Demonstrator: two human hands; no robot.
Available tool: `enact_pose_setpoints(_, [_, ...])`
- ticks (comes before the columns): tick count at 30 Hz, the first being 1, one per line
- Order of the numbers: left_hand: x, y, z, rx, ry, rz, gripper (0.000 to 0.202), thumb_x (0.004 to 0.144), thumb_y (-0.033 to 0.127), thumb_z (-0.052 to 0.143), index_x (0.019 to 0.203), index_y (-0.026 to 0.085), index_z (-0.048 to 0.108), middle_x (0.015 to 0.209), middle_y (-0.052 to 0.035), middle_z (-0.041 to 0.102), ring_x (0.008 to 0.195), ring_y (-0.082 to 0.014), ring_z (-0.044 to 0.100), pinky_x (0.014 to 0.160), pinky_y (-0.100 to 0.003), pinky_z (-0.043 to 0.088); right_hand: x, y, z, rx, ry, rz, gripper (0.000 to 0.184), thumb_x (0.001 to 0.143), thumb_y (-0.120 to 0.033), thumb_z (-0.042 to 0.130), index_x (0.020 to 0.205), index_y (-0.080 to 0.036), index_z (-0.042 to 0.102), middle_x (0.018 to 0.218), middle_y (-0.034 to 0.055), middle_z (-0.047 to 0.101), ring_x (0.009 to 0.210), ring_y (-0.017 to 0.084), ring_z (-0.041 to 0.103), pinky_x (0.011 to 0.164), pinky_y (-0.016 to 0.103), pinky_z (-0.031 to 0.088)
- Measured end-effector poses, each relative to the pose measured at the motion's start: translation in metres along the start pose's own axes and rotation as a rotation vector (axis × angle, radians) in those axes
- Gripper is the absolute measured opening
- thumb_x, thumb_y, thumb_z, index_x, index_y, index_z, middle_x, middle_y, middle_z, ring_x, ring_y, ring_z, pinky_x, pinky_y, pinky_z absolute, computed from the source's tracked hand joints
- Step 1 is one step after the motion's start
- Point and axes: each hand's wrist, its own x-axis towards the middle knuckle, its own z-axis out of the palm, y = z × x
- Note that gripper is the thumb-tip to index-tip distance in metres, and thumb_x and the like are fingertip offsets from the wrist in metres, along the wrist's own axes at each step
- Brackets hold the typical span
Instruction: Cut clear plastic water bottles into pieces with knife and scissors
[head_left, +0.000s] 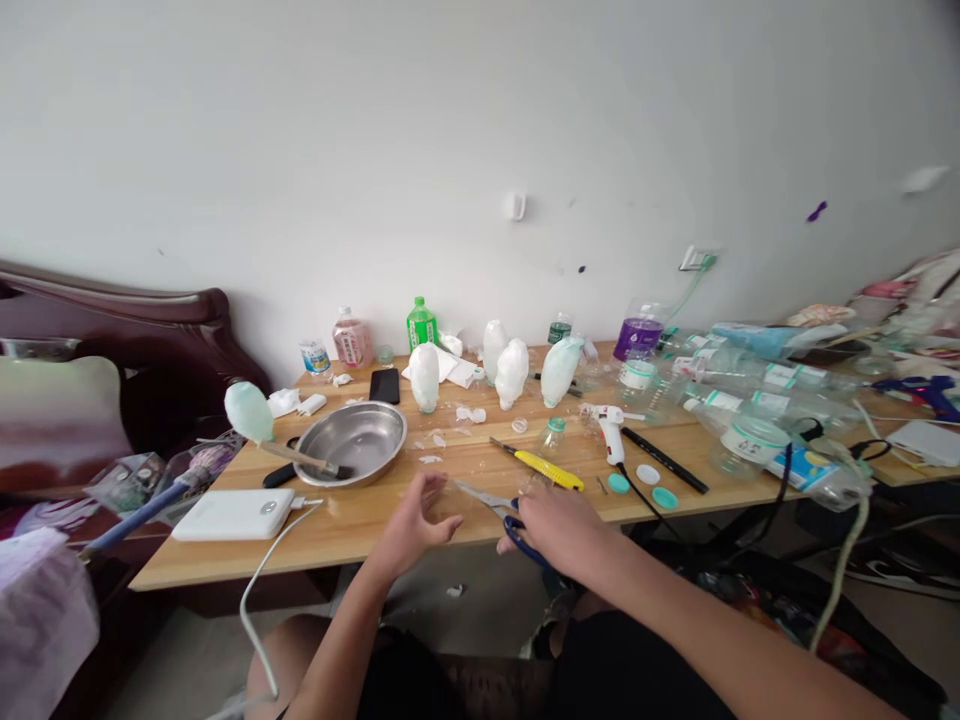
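Observation:
My right hand [551,525] grips a pair of scissors [486,497] by the dark blue handles, with the blades pointing left over the table's front edge. Close to the blade tips is my left hand [416,530], its thumb held apart from its fingers; I make out nothing in it. A yellow utility knife [549,470] lies just beyond my right hand. Behind it stands a small cut-off clear bottle top [553,437] with a green ring. White bits of plastic [429,459] are scattered on the wood past my left hand.
On the wooden table [345,545] are a steel bowl [390,450] with a brush [322,462], a white power bank [232,515], a white glue gun [611,435] and several wrapped pale shapes [512,372]. Clear plastic bottles [750,440] crowd the right side.

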Motion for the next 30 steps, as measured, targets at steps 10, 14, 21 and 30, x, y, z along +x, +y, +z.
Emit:
enact_pose_setpoints(10, [-0.007, -0.011, 0.004, 0.023, 0.134, -0.055, 0.076, 0.077, 0.037, 0.068, 0.144, 0.028, 0.033, 0.121, -0.0088, 0.061, 0.122, -0.0258, 0.057, 0.113, -0.049, 0.038, 0.002, -0.002, 0.008, 0.031, -0.004, 0.046, 0.063, 0.070, -0.065, 0.072, 0.104, -0.012, 0.073, 0.102, 0.0171, 0.075, 0.096, 0.031, 0.071, 0.081, 0.037, 0.056])
enact_pose_setpoints(14, [-0.006, 0.001, 0.021, 0.032, 0.268, -0.094, 0.082, 0.072, 0.049, 0.072, 0.140, 0.023, 0.034, 0.112, -0.0090, 0.060, 0.114, -0.0270, 0.061, 0.105, -0.049, 0.045, 0.000, -0.005, 0.010, 0.047, -0.001, 0.014, 0.065, 0.078, -0.069, 0.061, 0.105, -0.011, 0.073, 0.101, 0.0182, 0.074, 0.098, 0.032, 0.071, 0.082, 0.038, 0.055])
enact_pose_setpoints(21, [-0.003, -0.004, 0.032, 0.076, 0.337, -0.056, 0.059, 0.076, 0.044, 0.069, 0.125, 0.021, 0.045, 0.107, -0.0082, 0.061, 0.108, -0.0238, 0.061, 0.104, -0.049, 0.046, 0.004, -0.003, 0.015, 0.007, 0.030, -0.004, 0.066, 0.082, -0.071, 0.054, 0.101, -0.012, 0.075, 0.099, 0.0190, 0.075, 0.098, 0.033, 0.070, 0.083, 0.038, 0.054])
enact_pose_setpoints(30, [-0.009, -0.010, 0.032, 0.091, 0.308, 0.016, 0.049, 0.078, 0.034, 0.067, 0.118, 0.020, 0.044, 0.108, -0.0097, 0.060, 0.109, -0.0232, 0.061, 0.104, -0.049, 0.045, 0.009, 0.002, 0.011, 0.031, -0.065, 0.017, 0.051, 0.075, -0.061, 0.069, 0.098, -0.016, 0.076, 0.106, 0.0166, 0.074, 0.105, 0.032, 0.068, 0.085, 0.035, 0.051])
